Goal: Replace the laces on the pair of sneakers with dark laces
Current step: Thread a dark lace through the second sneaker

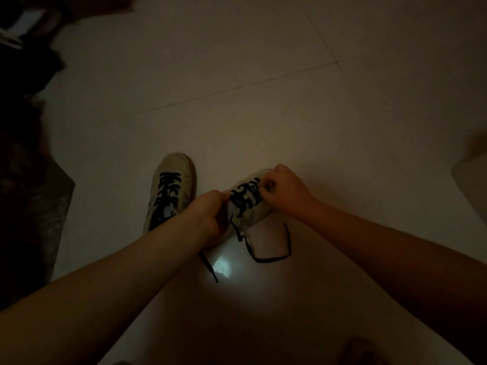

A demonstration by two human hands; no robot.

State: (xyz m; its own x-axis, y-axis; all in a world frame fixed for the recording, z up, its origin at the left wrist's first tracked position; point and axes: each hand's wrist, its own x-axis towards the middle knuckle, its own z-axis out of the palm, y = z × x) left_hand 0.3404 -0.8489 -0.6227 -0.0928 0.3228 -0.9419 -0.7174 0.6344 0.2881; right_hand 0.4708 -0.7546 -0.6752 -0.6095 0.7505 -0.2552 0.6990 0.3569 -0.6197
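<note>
Two pale sneakers stand on a light tiled floor in dim light. The left sneaker is laced with a dark lace and nobody touches it. My left hand grips the side of the right sneaker near its opening. My right hand pinches the dark lace at the sneaker's far eyelets. The lace's loose ends trail on the floor toward me, one in a loop and one straight.
A dark rug or cloth lies along the left edge. Blurred dark objects sit at the top left. A pale rounded object shows at the right edge. A small light spot reflects off the floor.
</note>
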